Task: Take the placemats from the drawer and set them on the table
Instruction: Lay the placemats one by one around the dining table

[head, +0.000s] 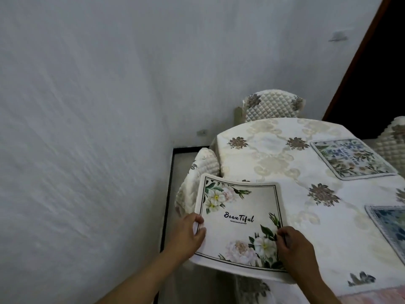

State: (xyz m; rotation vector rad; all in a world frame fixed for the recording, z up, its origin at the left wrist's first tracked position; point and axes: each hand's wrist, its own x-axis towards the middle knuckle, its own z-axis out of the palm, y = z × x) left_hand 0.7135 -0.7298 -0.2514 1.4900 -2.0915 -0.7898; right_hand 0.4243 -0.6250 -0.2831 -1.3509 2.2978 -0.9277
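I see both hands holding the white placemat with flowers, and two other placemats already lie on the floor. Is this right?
Not quite. The head view shows the two other placemats, one at the far right and one at the right edge, lying on the table, not on the floor. The rest holds: the left hand and right hand hold the white placemat with flowers.

Quilted chair [274,105] against the white wall [98,106], another quilted chair [206,163] beside it, dark doorway [377,73]

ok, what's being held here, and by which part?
The white flowered placemat: left hand pinches its left edge, right hand grips its right edge.
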